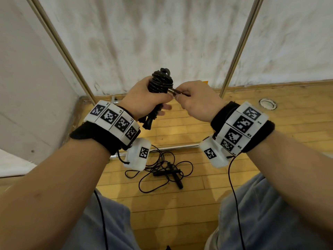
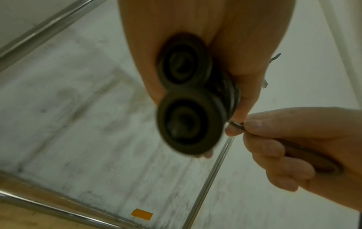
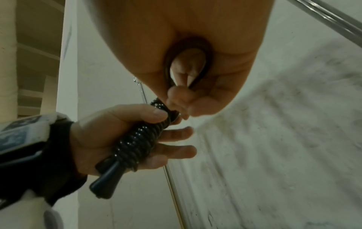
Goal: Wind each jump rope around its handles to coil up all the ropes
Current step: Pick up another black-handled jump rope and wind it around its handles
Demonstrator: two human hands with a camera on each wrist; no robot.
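Observation:
My left hand (image 1: pixel 144 101) grips a black jump rope bundle (image 1: pixel 161 82), its cord wound in many turns around the two handles (image 2: pixel 188 99). The handle ends (image 1: pixel 148 122) stick out below my palm. In the right wrist view the wound coil (image 3: pixel 137 139) lies across my left hand (image 3: pixel 117 134), thumb on top. My right hand (image 1: pixel 193 98) pinches the last loop of rope (image 3: pixel 188 62) right beside the coil; the loop shows in my right palm. A second jump rope (image 1: pixel 167 172) lies loose and tangled on the floor below my wrists.
A wooden floor (image 1: pixel 180 210) runs under me. A white wall (image 1: pixel 162 33) stands ahead with two slanted metal poles (image 1: pixel 239 46). A metal rail (image 1: pixel 173 147) lies on the floor. A round floor fitting (image 1: pixel 268 103) sits at the right. My knees fill the bottom corners.

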